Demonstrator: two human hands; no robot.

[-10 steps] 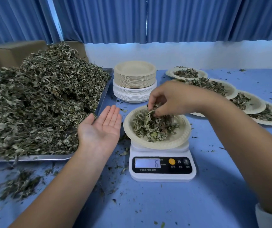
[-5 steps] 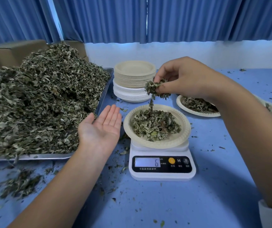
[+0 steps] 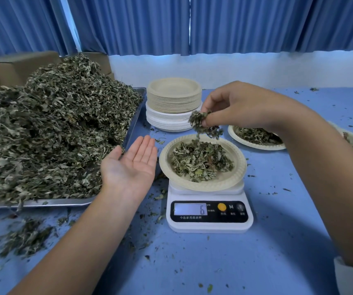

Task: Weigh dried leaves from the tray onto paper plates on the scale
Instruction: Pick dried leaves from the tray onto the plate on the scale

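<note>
Dried leaves (image 3: 49, 133), crinkled, grey-green and brittle-looking, are heaped high on the shallow metal tray (image 3: 43, 202) at your left. A smaller loose mound (image 3: 201, 161) lies in the round, ridged-rim paper plate (image 3: 238, 167) sitting on the white scale (image 3: 209, 222), whose display shows 6. Your right hand (image 3: 241, 105) hovers above the plate's far edge, with fingertips and thumb pinching a ragged clump (image 3: 203, 124) whose lowest strand dangles close to the mound. Your left hand (image 3: 130, 165) lies flat between the tray's corner and the plate, palm up, fingers straight and together, holding nothing. Behind stands a neat stack of plates (image 3: 173, 103), tan over white, and a filled plate (image 3: 256, 137) shows under your right wrist. Leaf crumbs speckle the blue table (image 3: 277, 241). A second ago your right hand was down in the plate's leaves. It is now lifted with the clump, roughly where it was half a second ago. The left hand and the reading are unchanged.
</note>
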